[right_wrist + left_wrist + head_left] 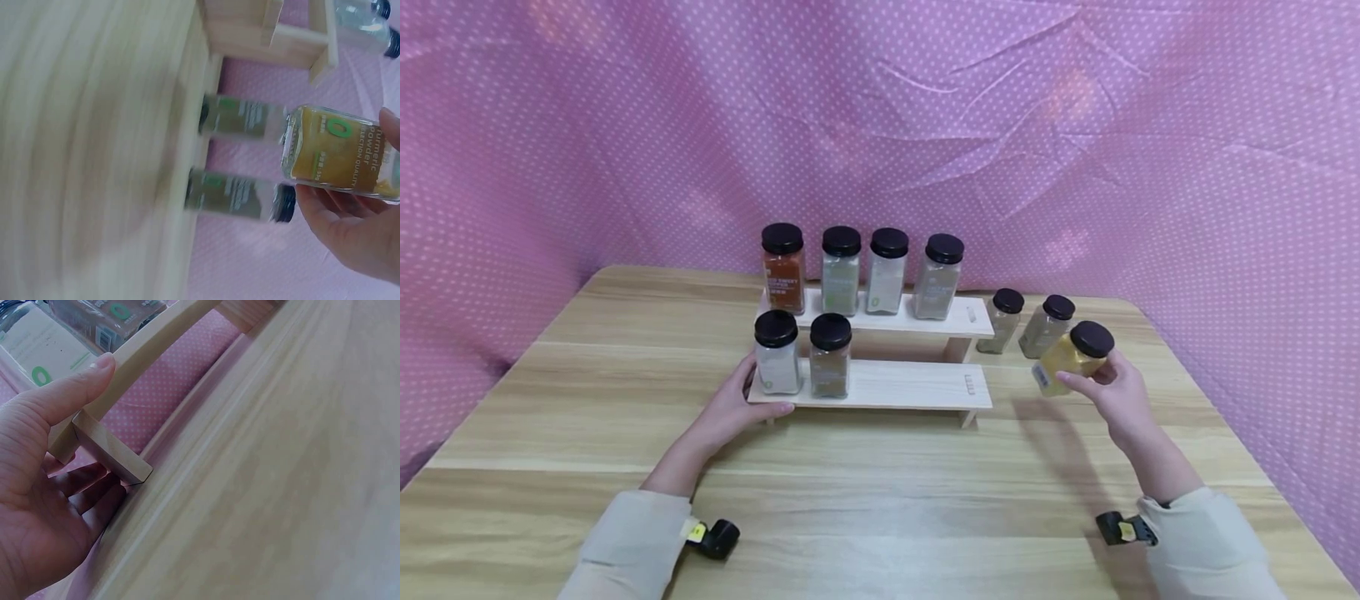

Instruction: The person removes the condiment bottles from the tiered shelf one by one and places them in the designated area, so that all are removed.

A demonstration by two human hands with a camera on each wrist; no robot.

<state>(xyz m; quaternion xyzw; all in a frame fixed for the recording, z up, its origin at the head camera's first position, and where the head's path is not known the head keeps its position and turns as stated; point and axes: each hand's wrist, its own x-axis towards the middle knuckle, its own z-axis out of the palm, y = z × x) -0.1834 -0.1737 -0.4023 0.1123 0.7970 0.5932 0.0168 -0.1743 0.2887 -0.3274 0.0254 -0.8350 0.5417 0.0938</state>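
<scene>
My right hand (1123, 396) grips a jar of turmeric powder (1067, 360), tilted and held off the table, black lid up to the right. Its yellow contents and printed label face the right wrist view, with the thumb on one side and fingers on the other. At the other side, my left hand (730, 408) holds the left end of a two-step wooden spice rack (910, 385). In the left wrist view the thumb lies along the rack's front edge (125, 369), fingers curled around the end by the leg. A white-filled jar (778, 367) and a brown spice jar (831, 367) stand on the lower step.
Along the upper step stand a red sweet pepper jar (784, 279), a pale green jar (840, 279), a white jar (886, 279) and a greyish jar (936, 287). Two more spice jars (1000, 325) (1045, 329) stand on the wooden table (880, 500) right of the rack. Pink dotted cloth (880, 125) hangs behind.
</scene>
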